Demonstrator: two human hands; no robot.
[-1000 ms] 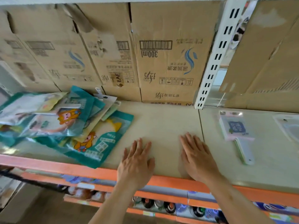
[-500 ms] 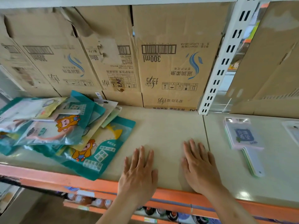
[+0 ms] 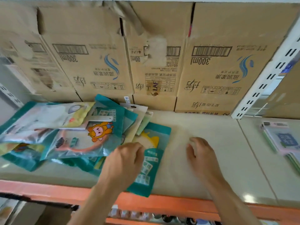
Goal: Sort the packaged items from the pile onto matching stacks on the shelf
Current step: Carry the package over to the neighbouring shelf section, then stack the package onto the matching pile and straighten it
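- Teal plastic packets [image 3: 151, 172] look light, slick and floppy; pinch a free corner at frame centre.
- Left hand [image 3: 125, 163] curls over one, grip unclear; right hand [image 3: 201, 158] is curled and empty.

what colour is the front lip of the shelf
Orange. The shelf lip runs across the bottom of the head view, the only view.

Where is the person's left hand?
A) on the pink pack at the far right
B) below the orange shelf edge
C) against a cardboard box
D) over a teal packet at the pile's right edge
D: the left hand sits with curled fingers over the teal packet at the right edge of the pile, while the right hand is over bare shelf.
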